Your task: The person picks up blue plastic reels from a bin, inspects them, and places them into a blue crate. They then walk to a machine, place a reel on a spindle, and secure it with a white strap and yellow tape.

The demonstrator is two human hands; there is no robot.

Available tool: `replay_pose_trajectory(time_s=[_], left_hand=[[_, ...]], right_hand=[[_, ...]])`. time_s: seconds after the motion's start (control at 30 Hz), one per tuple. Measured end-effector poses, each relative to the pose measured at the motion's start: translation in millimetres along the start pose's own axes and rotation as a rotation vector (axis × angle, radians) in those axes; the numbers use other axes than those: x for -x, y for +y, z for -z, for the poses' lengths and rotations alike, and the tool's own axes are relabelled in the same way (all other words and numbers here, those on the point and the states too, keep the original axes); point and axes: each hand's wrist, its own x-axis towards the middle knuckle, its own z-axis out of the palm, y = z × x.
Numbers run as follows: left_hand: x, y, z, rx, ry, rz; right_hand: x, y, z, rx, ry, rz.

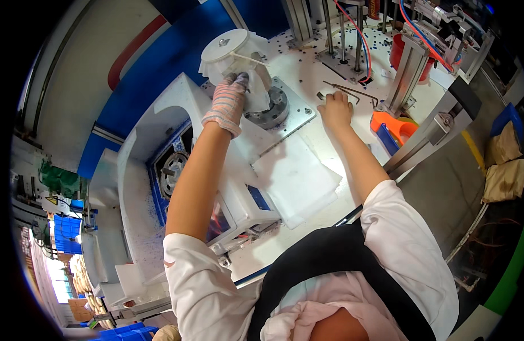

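Observation:
My left hand point(228, 103), in a striped knit glove with dark fingertips, presses its fingers against a white cloth-like sheet point(256, 94). The sheet drapes a white cylindrical part with a round lid point(225, 46), standing on a round metal base point(271, 112). That base is fixed to a square metal plate point(296, 116). Bare, with its fingers curled, my right hand point(336, 109) rests on the white tabletop. A small dark piece point(320, 96) shows at its fingertips; what it is, I cannot make out. Just beyond lie L-shaped hex keys point(353, 92).
White sheets point(299, 179) lie in front of the plate. A white machine housing point(154, 128) with blue specks stands at left. Metal posts point(342, 34) with air tubes rise at the back. An orange bin point(394, 126) is at right, beside a metal frame point(427, 142).

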Motion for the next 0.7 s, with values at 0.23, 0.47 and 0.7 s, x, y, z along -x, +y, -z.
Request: replay_pose_trajectory(time_s=[0.23, 0.47, 0.7], left_hand=[[-4.9, -11.0, 5.2, -0.082, -0.001, -0.056], [25.3, 30.2, -3.2, -0.042, -0.067, 0.043], [15.0, 21.5, 18.9, -0.762, -0.220, -0.350]], right_hand=[[-17.7, 0.9, -2.7, -0.388, 0.276, -0.031], [-32.8, -116.9, 109.1, -0.436, 0.351, 0.493], [-40.8, -132.0, 97.9, -0.216, 0.410, 0.614]])
